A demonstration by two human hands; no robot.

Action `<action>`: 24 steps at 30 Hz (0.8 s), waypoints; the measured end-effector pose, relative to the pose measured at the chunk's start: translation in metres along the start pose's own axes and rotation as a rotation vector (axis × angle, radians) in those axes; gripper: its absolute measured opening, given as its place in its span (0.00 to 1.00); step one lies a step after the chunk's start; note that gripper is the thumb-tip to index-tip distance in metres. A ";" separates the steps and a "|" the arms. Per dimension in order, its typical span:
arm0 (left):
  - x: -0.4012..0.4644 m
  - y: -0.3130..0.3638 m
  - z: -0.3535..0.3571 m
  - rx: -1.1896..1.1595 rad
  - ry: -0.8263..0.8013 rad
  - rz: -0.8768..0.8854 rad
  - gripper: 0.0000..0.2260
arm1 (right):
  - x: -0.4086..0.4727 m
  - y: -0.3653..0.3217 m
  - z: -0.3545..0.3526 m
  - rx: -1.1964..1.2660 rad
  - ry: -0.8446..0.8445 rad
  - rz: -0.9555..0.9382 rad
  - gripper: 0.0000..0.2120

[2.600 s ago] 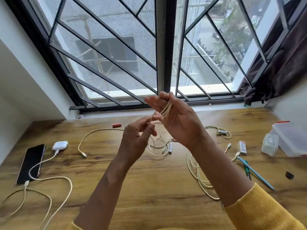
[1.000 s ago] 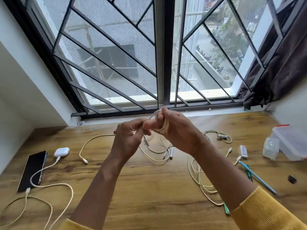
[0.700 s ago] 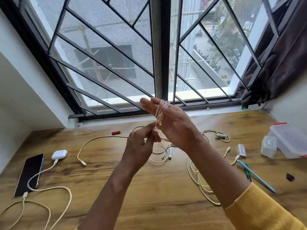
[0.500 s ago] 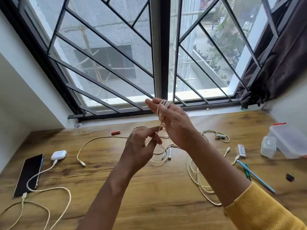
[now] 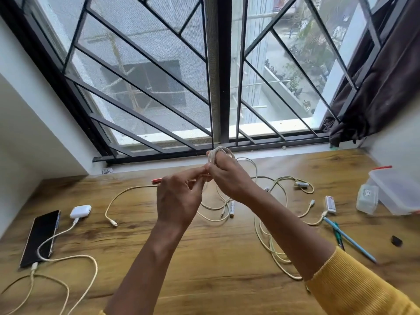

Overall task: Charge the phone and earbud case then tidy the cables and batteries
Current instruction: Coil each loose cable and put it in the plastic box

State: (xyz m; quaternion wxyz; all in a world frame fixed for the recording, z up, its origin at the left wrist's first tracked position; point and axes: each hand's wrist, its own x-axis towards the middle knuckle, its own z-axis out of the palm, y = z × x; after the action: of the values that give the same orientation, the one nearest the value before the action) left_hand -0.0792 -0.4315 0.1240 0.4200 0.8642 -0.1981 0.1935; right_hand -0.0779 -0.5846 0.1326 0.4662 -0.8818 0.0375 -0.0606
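Above wooden desk (image 5: 216, 258) by barred window (image 5: 213, 76) (curtain right), both hands' fingers gripping coiled cable (image 5: 219, 153)

Phone (image 5: 40, 237) far left – earbud case (image 5: 80, 211) just right of it.

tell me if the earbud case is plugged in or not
Plugged in, it seems. The white earbud case lies on the wooden table with a white cable running into its near end.

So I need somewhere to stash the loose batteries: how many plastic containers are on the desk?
2, both at the desk's far right: a small clear tub and, right beside it, a larger clear box partly cut off by the picture's edge. More could lie out of view.
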 end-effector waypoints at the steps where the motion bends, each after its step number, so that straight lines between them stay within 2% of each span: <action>1: 0.000 0.000 0.001 -0.038 0.006 -0.016 0.11 | -0.001 -0.001 0.000 -0.003 -0.007 -0.002 0.19; 6: -0.005 0.002 0.007 0.016 0.071 0.024 0.11 | -0.003 -0.010 -0.009 0.043 -0.026 0.021 0.16; 9: -0.005 0.001 0.007 0.067 0.039 0.114 0.10 | -0.006 -0.012 -0.012 0.051 -0.066 0.034 0.18; 11: 0.001 -0.002 0.005 0.009 0.012 0.115 0.08 | -0.008 -0.011 -0.013 0.133 -0.146 0.037 0.16; 14: 0.007 -0.007 0.002 -0.282 -0.095 -0.029 0.09 | -0.015 -0.008 -0.018 0.382 -0.255 0.076 0.18; 17: 0.009 -0.010 -0.003 -0.550 -0.160 -0.213 0.13 | -0.017 0.000 -0.021 0.548 -0.260 0.114 0.16; 19: 0.007 -0.010 -0.005 -0.582 -0.150 -0.222 0.13 | -0.016 0.003 -0.019 0.681 -0.271 0.176 0.14; 21: 0.004 -0.010 -0.002 -0.555 -0.126 -0.222 0.13 | -0.013 0.002 -0.017 0.789 -0.290 0.220 0.18; 22: 0.001 -0.009 -0.001 -0.599 -0.136 -0.273 0.15 | -0.011 0.001 -0.017 0.821 -0.288 0.224 0.19; 24: -0.004 -0.009 0.005 -0.729 -0.269 -0.441 0.27 | -0.008 -0.003 -0.018 0.869 -0.271 0.221 0.17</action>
State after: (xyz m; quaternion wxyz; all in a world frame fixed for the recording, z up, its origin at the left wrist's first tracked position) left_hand -0.0775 -0.4294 0.1137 0.6991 0.6986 -0.1169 -0.0973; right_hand -0.0884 -0.5966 0.1443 0.7968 -0.5954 0.0409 0.0951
